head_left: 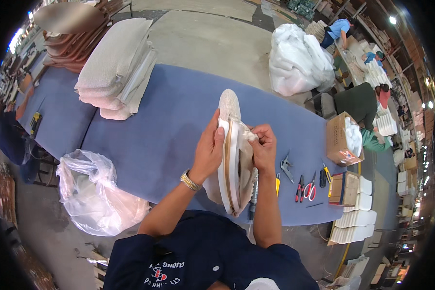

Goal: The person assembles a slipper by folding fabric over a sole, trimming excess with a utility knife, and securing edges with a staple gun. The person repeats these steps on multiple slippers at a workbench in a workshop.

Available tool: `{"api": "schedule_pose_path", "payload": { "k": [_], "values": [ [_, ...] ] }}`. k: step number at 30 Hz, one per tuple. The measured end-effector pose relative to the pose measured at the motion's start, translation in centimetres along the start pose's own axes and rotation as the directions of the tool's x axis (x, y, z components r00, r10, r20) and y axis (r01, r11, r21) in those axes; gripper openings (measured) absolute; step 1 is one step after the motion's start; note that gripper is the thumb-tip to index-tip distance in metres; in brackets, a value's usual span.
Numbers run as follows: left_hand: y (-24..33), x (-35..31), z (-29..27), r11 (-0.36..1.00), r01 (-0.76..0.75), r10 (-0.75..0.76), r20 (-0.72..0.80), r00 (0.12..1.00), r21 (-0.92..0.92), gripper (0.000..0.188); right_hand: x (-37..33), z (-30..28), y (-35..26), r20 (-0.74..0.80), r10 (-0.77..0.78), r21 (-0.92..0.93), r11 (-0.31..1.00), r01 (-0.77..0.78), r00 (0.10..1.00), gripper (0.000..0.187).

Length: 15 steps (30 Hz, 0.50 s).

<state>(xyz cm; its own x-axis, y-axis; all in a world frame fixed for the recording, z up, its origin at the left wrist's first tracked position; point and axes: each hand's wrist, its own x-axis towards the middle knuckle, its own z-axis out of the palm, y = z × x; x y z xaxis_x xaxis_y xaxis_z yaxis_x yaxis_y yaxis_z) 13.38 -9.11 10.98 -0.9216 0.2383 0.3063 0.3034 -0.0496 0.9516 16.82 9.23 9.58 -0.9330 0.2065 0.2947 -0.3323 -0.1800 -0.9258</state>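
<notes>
Upright above the blue table, I hold a padded cushion panel edge-on, with a white foam layer and a thin brown board showing along its side. Beige fabric wraps it and hangs loose along the right side. My left hand grips the panel's left side, thumb on the white foam edge. Closed in a pinch, my right hand has the gathered fabric edge near the upper right. Partly hidden behind the panel, a slim grey and black tool lies near my right forearm.
On the blue table lie scissors, pliers and several hand tools. Stacked beige covers stand far left. A carton and small wooden box sit right. A plastic bag hangs left; people work far right.
</notes>
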Motion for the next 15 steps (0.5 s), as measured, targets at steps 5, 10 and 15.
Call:
{"api": "schedule_pose_path", "payload": {
  "k": [5, 10, 15],
  "values": [
    [0.0, 0.4, 2.9, 0.967, -0.108, 0.116, -0.024, 0.993, 0.232, 0.061, -0.4, -1.1, -1.8, -0.016, -0.089, -0.218, 0.972, 0.083, 0.996, 0.02],
    [0.4, 0.0, 5.1, 0.892, -0.16, 0.167, 0.019, 0.986, 0.423, 0.071, 1.0, -0.2, -7.8, -0.034, -0.14, -0.564, 0.82, 0.097, 0.99, 0.021],
    [1.5, -0.2, 6.8, 0.86, -0.195, 0.19, 0.06, 0.98, 0.471, 0.063, 2.8, -2.0, -7.7, 0.031, -0.405, -0.701, 0.643, 0.309, 0.914, 0.015]
  ]
}}
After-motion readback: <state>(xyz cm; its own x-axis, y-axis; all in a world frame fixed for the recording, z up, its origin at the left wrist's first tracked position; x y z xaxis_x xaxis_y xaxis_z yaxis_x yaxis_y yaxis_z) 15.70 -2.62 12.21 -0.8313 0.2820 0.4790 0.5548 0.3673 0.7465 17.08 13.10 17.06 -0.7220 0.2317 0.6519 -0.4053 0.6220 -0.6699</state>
